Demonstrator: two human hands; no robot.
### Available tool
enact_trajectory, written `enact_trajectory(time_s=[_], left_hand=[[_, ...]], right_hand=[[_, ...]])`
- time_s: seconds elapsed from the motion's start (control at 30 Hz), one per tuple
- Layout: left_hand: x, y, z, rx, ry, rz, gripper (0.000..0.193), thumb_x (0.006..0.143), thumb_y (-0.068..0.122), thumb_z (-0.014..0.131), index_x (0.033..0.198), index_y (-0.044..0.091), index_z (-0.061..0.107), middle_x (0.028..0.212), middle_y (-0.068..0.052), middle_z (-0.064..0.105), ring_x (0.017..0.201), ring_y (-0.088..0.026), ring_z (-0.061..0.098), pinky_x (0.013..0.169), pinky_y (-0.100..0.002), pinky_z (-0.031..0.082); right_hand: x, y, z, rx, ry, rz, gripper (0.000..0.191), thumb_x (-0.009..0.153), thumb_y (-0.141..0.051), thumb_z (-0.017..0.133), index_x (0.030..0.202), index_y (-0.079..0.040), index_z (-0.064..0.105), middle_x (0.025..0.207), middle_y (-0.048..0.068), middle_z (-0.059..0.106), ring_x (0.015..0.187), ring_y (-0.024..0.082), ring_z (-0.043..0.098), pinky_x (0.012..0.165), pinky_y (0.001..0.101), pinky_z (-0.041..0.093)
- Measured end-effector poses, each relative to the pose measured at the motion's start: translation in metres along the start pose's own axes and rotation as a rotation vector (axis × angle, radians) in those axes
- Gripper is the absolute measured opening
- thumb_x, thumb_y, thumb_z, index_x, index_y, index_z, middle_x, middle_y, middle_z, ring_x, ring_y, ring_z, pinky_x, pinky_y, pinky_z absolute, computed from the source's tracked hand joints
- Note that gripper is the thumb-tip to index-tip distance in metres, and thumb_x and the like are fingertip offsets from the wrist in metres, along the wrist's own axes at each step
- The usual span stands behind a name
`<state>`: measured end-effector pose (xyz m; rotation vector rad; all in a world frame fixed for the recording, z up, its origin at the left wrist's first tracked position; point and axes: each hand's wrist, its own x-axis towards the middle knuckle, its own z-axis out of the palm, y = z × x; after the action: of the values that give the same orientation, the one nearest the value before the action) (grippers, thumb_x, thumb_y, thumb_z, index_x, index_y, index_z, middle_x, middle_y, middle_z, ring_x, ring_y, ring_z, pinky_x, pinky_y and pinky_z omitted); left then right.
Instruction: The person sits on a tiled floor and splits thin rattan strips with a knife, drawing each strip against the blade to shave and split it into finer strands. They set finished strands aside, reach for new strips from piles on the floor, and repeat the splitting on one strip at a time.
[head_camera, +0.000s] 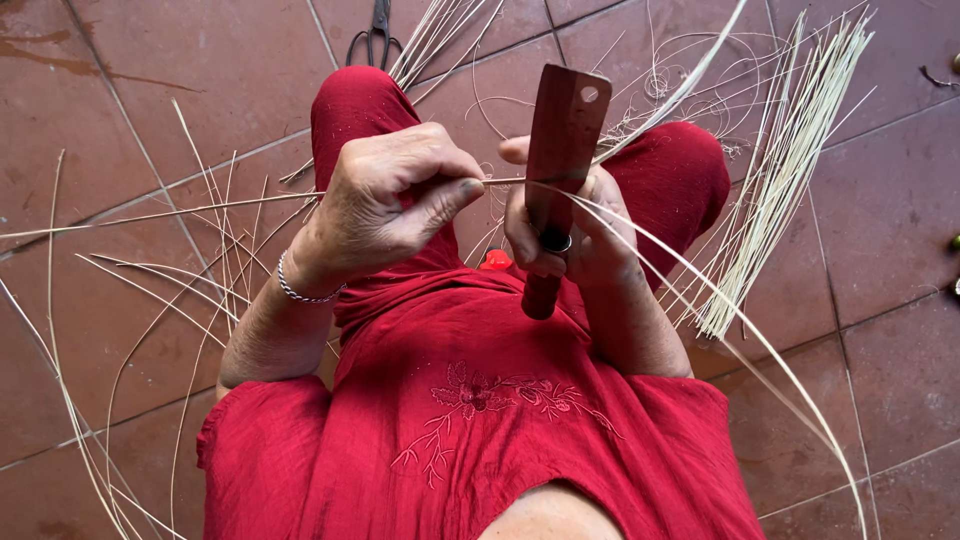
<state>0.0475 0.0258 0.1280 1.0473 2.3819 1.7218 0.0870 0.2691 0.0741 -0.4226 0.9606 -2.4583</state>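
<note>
So the left hand (385, 205) has a thin pale strip (200, 212) pinched tight between thumb and forefinger, fingers (455, 195) closed narrow on it, right up next to the blade. The right hand (570, 235) is wrapped around the handle of a rusty-brown cleaver-type knife (565, 140), blade pointing up and away, fingers closed on the handle. The strip runs from way off on the left, through the pinch, across to the blade edge, and from there pale lengths curve down past the right knee toward the lower right.

If I had to say how to do this bit well: keep the pinch close to the blade so the strip doesn't wobble, hold the knife steady and let the strip do the travelling, and keep the thumb out of the edge's line. Even tension looks like the key, since a strip that thin would probably snap or split off-line with a jerk.

No bench here; it's all done over the lap, red trousers and red embroidered top. The floor (120, 90) is reddish-brown tile with a wet-looking streak top left. Loose strips are scattered on the left, a tidier bundle of pale strips (790, 150) lies on the right, curly shavings (690, 85) sit past the knees, and a pair of dark scissors (378, 35) is at the top.
</note>
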Motion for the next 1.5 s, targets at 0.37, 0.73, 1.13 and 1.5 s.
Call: enact_trajectory(time_s=[0.37, 0.73, 1.13, 1.5], left_hand=[[0.002, -0.028, 0.012, -0.046, 0.100, -0.069, 0.004, 0.102, -0.001, 0.075, 0.105, 0.000, 0.072, 0.089, -0.004, 0.065, 0.078, -0.010, 0.062, 0.068, -0.026, 0.050], [0.010, -0.067, 0.011, -0.121, 0.368, -0.218, 0.006, 0.104, 0.000, 0.077, 0.101, 0.002, 0.072, 0.093, 0.002, 0.066, 0.086, -0.004, 0.063, 0.078, -0.022, 0.054], [0.015, -0.047, 0.040, -0.039, 0.234, -0.094, 0.014, 0.097, -0.001, 0.082, 0.096, 0.001, 0.068, 0.091, -0.004, 0.063, 0.076, -0.009, 0.060, 0.066, -0.025, 0.050], [0.013, -0.049, 0.034, -0.003, 0.025, 0.023, 0.010, 0.098, -0.001, 0.079, 0.104, 0.001, 0.071, 0.094, -0.005, 0.062, 0.085, -0.013, 0.065, 0.072, -0.030, 0.054]], right_hand=[[-0.004, 0.009, -0.001, 0.030, 0.085, -0.086, 0.079, 0.111, -0.057, 0.045, 0.167, -0.005, 0.024, 0.065, 0.008, 0.055, 0.037, 0.008, 0.039, 0.037, 0.0247, 0.037], [-0.012, 0.029, -0.001, -0.090, 0.184, 0.134, 0.077, 0.106, -0.057, 0.039, 0.164, -0.010, 0.021, 0.091, 0.015, 0.064, 0.043, 0.011, 0.038, 0.042, 0.0265, 0.033], [-0.008, -0.002, -0.007, 0.302, 0.249, -0.082, 0.065, 0.116, -0.050, 0.027, 0.166, -0.009, 0.029, 0.080, 0.010, 0.056, 0.039, 0.009, 0.035, 0.039, 0.0255, 0.036], [-0.016, 0.023, -0.030, 0.547, 0.122, 0.106, 0.060, 0.117, -0.050, 0.028, 0.161, -0.010, 0.036, 0.082, 0.012, 0.056, 0.046, 0.008, 0.039, 0.042, 0.0261, 0.037]])
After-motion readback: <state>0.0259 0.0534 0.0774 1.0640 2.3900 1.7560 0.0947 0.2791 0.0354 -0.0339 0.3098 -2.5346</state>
